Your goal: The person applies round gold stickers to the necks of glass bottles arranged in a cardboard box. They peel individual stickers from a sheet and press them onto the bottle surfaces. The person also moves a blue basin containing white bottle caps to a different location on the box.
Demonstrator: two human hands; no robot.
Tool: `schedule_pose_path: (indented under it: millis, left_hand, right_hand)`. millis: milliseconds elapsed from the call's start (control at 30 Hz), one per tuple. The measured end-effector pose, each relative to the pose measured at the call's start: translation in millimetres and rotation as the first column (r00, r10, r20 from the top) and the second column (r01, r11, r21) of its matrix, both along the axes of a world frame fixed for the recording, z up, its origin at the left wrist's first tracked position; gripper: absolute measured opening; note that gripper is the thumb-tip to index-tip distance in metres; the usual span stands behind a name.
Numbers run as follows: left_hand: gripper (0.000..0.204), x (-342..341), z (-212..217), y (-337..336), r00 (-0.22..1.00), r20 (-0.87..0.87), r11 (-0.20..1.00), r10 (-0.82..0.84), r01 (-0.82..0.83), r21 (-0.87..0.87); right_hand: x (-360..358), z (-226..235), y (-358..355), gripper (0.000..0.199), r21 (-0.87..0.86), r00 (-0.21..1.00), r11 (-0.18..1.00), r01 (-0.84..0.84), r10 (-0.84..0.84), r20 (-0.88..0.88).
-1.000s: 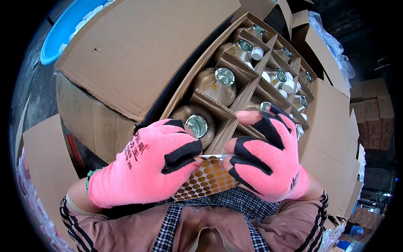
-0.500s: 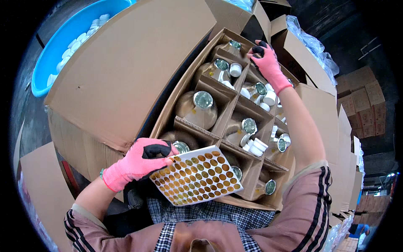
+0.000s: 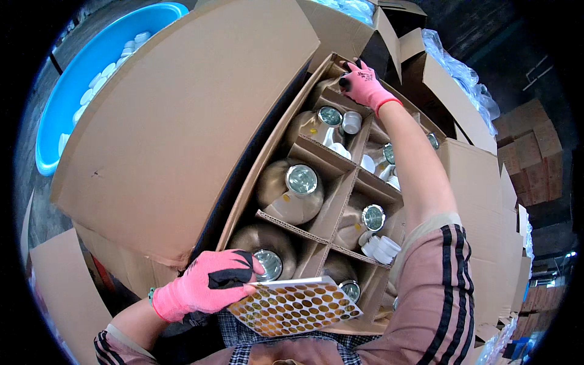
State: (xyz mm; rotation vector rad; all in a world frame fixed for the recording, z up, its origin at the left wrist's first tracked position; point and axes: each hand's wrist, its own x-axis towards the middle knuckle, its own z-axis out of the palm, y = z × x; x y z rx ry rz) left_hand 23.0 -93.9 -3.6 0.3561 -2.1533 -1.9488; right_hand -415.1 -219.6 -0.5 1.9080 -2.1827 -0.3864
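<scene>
My left hand [image 3: 213, 283], in a pink glove with black fingertips, pinches the edge of a white sticker sheet [image 3: 295, 305] covered in rows of round gold stickers. The sheet tilts over the near end of a divided cardboard carton [image 3: 255, 159]. At the far end my right hand [image 3: 364, 85], gloved alike, reaches down with bent fingers over the corner flask [image 3: 325, 91]. Its mouth is hidden under the hand, and whatever the fingers hold does not show. Bulbous silvered glass flasks [image 3: 290, 191] stand in the compartments, some bearing a small yellow spot.
White plastic caps [image 3: 380, 248] lie beside several flasks. A big cardboard flap [image 3: 182, 121] rises on the left, with a blue tub [image 3: 48, 131] of white caps beyond it. Opened cartons with clear plastic film [image 3: 453, 61] stand at the far right. Stacked boxes [image 3: 529, 152] are farther back.
My right hand has shifted left, from the far middle of the carton to its far left corner flask. The sticker sheet has tipped flatter in my left hand. The view has shifted.
</scene>
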Motion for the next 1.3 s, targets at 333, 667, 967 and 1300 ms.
schedule_pose_path:
  millis: [333, 667, 967, 1300]
  left_hand:
    - [0.007, -6.1, 1.6, -2.8, 0.998, -0.061, 0.998, -0.005, 0.001, -0.062]
    - [0.008, -8.3, 1.0, -3.4, 0.994, -0.114, 0.997, 0.005, -0.015, -0.08]
    - [0.009, -6.2, 0.5, 0.0, 0.995, -0.099, 0.995, 0.025, -0.034, -0.097]
    - [0.012, -0.3, -3.3, 7.7, 0.992, -0.067, 0.99, 0.111, -0.116, -0.076]
  right_hand:
    - [0.3, -1.2, -20.9, 0.036, 0.139, 0.987, 0.985, -0.102, 0.118, -0.111]
    - [-1.2, -13.6, -21.2, 0.039, -0.066, 0.996, 0.996, -0.054, 0.049, -0.072]
    - [-21.0, -9.3, -1.3, 0.045, -0.469, 0.94, 0.869, 0.155, 0.015, 0.34]
    - [110.9, 86.6, 184.7, 0.018, -0.338, -0.123, 0.884, 0.324, 0.394, 0.911]
